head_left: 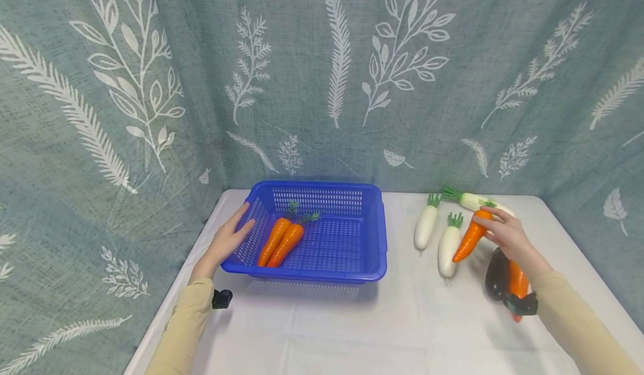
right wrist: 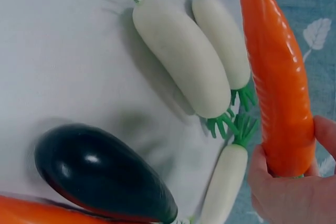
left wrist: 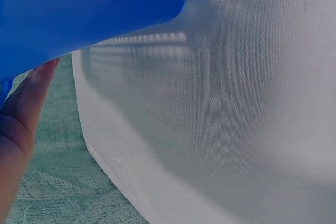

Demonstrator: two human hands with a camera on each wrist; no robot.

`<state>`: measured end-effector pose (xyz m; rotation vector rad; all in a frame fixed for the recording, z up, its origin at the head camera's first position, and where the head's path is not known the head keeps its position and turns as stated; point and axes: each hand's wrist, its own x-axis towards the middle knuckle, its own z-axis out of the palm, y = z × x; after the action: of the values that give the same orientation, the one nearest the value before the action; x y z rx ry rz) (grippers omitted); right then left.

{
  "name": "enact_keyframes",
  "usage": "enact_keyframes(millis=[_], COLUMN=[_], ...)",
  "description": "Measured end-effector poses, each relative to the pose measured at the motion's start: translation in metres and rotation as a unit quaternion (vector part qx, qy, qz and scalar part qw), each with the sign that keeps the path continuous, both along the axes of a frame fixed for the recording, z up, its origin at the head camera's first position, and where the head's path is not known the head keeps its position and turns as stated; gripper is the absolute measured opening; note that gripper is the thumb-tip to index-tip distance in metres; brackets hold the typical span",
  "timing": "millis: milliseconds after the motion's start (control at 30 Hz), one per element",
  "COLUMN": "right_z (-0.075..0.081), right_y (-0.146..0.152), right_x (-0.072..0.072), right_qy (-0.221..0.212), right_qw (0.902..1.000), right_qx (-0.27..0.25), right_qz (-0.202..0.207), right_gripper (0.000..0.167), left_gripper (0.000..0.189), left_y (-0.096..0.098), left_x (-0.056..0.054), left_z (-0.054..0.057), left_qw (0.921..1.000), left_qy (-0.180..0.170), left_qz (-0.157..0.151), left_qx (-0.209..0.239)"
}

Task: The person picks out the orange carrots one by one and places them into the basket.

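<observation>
At the left rim of a blue plastic basket [head_left: 322,277], the left hand [head_left: 226,241] holds the edge, its thumb reaching over the inner side. Two orange carrots [head_left: 287,246] lie in the basket's left part, green tops toward the back. My right hand [head_left: 505,232] pinches another carrot [right wrist: 278,87] by its thick top end, tip pointing down and left in the head view. Below it lie three white radishes [head_left: 426,227] with green leaves. Beneath the right wrist are a dark eggplant [right wrist: 100,171] and one more carrot [head_left: 518,280], partly hidden by the arm.
A white cloth [head_left: 322,330] covers the table. Green-grey curtains [head_left: 312,84] printed with white leaves hang behind the table and at both sides. The basket's raised wall stands between its carrots and the radishes on the right.
</observation>
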<state>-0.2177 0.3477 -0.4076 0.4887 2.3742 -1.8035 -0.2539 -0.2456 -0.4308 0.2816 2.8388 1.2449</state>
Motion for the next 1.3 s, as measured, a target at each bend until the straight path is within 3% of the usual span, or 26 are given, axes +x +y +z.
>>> enact_keyframes(millis=[233, 533, 900, 1100, 1300], right_z=[0.0, 0.002, 0.0, 0.001, 0.006], right_y=[-0.004, -0.014, -0.027, -0.034, -0.046], right_x=[0.0, 0.001, -0.004, -0.007, -0.006], right_qy=[0.006, 0.031, 0.049, 0.049, 0.063], right_qw=[1.0, 0.9962, 0.9941, 0.9955, 0.9914], right_qx=[-0.008, -0.081, -0.096, -0.079, -0.11], right_qz=[0.0, -0.002, 0.008, 0.02, 0.031], right_gripper=[0.07, 0.07, 0.07, 0.068, 0.068], left_gripper=[0.064, 0.064, 0.064, 0.064, 0.064], left_y=[0.001, 0.001, 0.002, 0.002, 0.001], left_x=[0.001, 0.001, 0.002, 0.002, 0.001], left_z=[0.001, 0.002, 0.002, 0.002, 0.001], left_qw=[1.0, 1.0, 1.0, 1.0, 1.0], left_qy=[0.0, -0.006, -0.009, -0.008, -0.008], left_qz=[0.001, 0.003, 0.003, 0.003, 0.004], left_qx=[0.003, 0.0, 0.002, 0.002, 0.0])
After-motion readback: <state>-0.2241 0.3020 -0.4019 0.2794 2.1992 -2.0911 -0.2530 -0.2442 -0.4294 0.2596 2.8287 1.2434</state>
